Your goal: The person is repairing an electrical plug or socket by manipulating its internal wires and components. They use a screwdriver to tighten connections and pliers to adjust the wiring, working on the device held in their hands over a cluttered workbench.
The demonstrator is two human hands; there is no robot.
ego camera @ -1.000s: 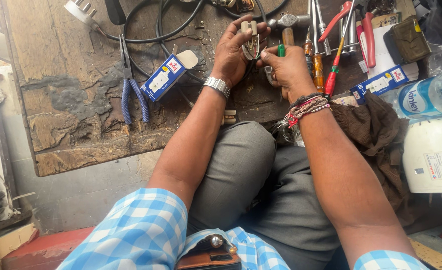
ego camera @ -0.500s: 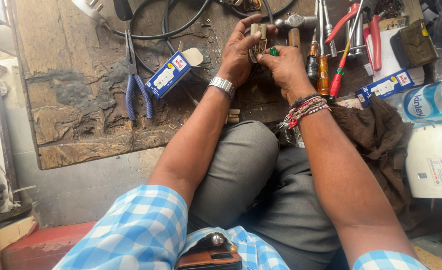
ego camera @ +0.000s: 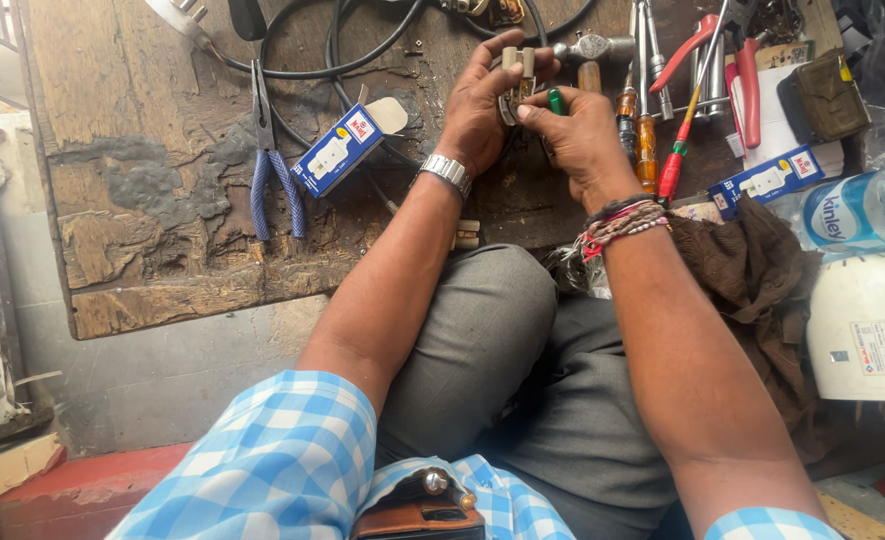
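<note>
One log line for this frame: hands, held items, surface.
left hand: grips small switch part | right hand: green-handled screwdriver at part | surface: worn wooden board

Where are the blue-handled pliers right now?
Head view: the blue-handled pliers lie on the wooden board, left of the blue-and-white box, well clear of both hands.

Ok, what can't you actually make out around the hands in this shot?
Head view only:
- Small grey part: mostly wrapped by left hand; its kind unclear.
- Green-handled tool: tip hidden behind right hand.
- Black cable: loop cut off by top edge.
- Water bottle: cut off by right edge.
</note>
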